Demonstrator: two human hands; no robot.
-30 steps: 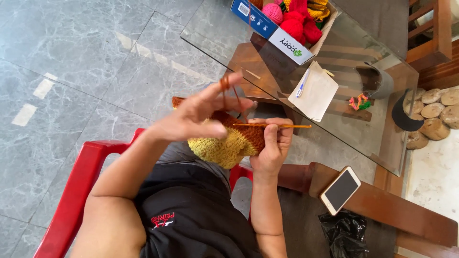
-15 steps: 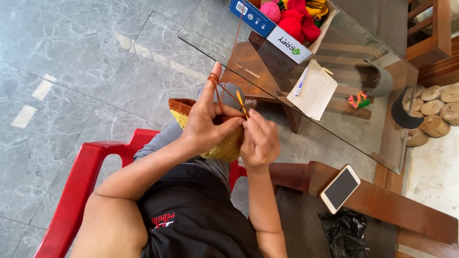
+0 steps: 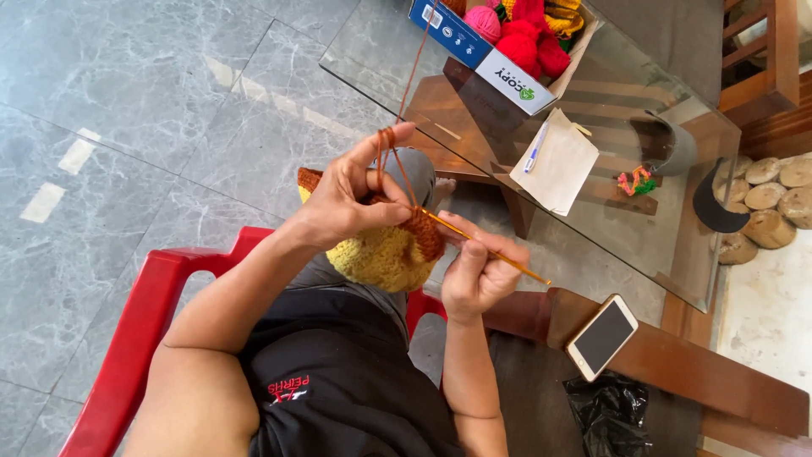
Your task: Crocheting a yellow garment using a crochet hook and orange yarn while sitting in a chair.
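Note:
My left hand [image 3: 351, 199] pinches the brown edge of a yellow and brown crochet piece [image 3: 385, 254] over my lap. Its raised forefinger has brown yarn [image 3: 412, 76] wound round it, and the strand runs up to the box on the table. My right hand [image 3: 475, 271] grips a thin orange crochet hook [image 3: 507, 261] like a pencil. The hook's tip is in the brown stitches beside my left thumb, and its tail points right.
A glass table [image 3: 677, 220] stands in front, bearing a blue and white box [image 3: 486, 59] of red, pink and yellow yarn balls, a paper with a pen [image 3: 560, 161], and a small bright crochet bit [image 3: 636, 180]. A phone [image 3: 602, 336] lies on a wooden armrest. I sit on a red plastic chair [image 3: 139, 330].
My hands drew together and dropped a little toward my lap. The hook, first held level and pointing right, now slants into the brown edge, and my left forefinger has lifted the yarn.

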